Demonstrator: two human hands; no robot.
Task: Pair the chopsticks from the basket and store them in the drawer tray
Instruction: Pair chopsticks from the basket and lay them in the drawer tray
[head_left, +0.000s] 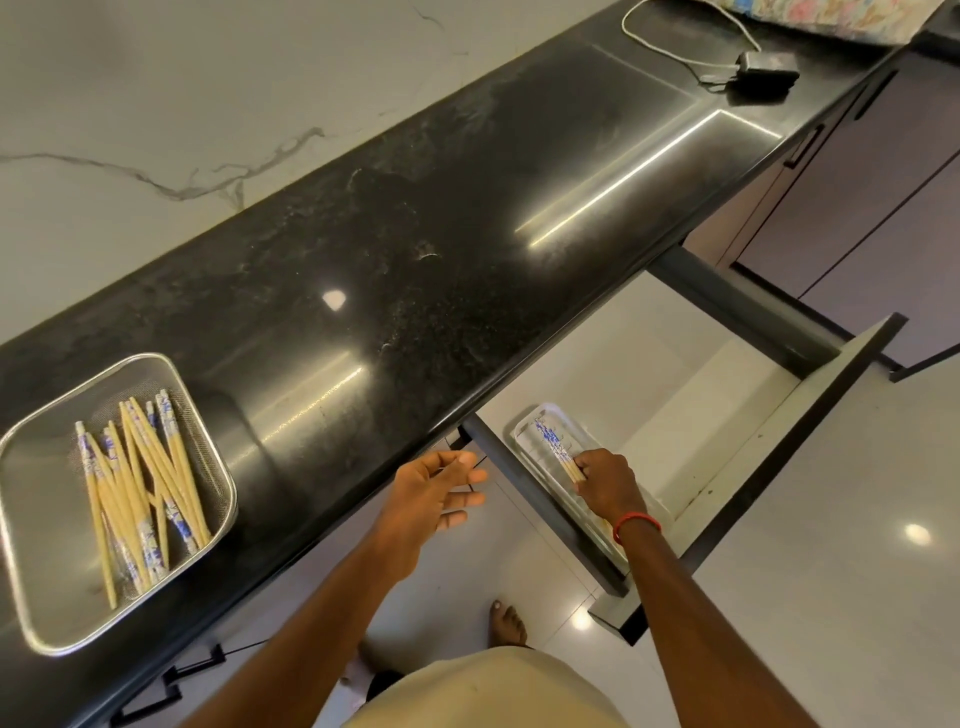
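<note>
A square metal mesh basket (47, 613) sits on the black counter at the left, holding several wooden chopsticks (137, 483) with blue-and-white patterned ends. Below the counter a drawer (769, 447) stands pulled out, and a clear tray (530, 434) lies along its left side. My right hand (605, 483) is down in the tray, fingers closed on a pair of chopsticks (556, 449) whose patterned ends point away from me. My left hand (434, 499) hovers in front of the counter edge, fingers spread, holding nothing.
The black counter (415, 270) runs from lower left to upper right. A black adapter (766, 73) with a white cable lies at its far end, beside a floral cloth (831, 18). My bare foot (506, 623) is on the glossy floor under the drawer.
</note>
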